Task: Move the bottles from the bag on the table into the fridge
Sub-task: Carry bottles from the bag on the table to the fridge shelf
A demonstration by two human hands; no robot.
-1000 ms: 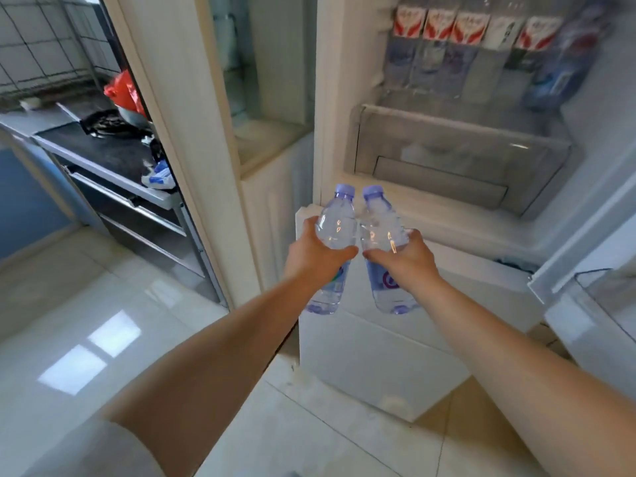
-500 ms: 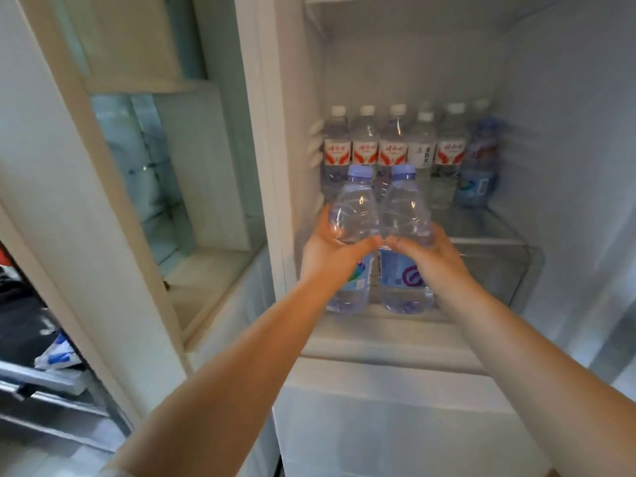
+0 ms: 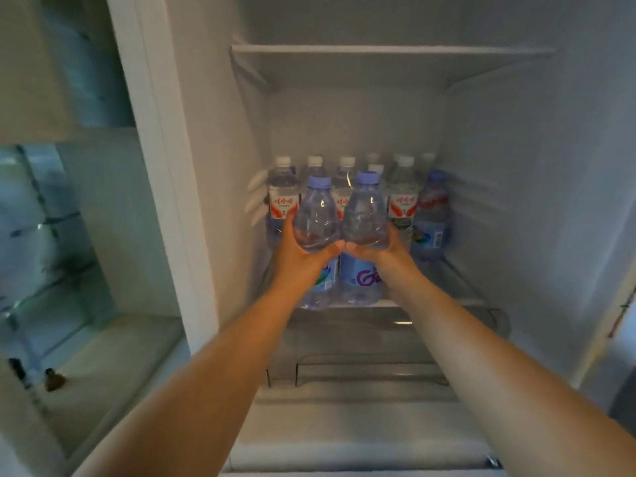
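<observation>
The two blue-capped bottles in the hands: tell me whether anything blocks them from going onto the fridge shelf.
Nothing visible blocks the front. The left hand and right hand hold the two blue-capped bottles at the shelf edge. The row of white-capped bottles fills the back, so only the front strip looks free.

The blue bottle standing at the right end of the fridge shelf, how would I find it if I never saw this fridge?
Look into the open fridge at the shelf crowded with water bottles. At the right end of the row stands the blue bottle. Its neighbours have white caps and red-and-white labels; this one has a blue cap and blue label.
</observation>
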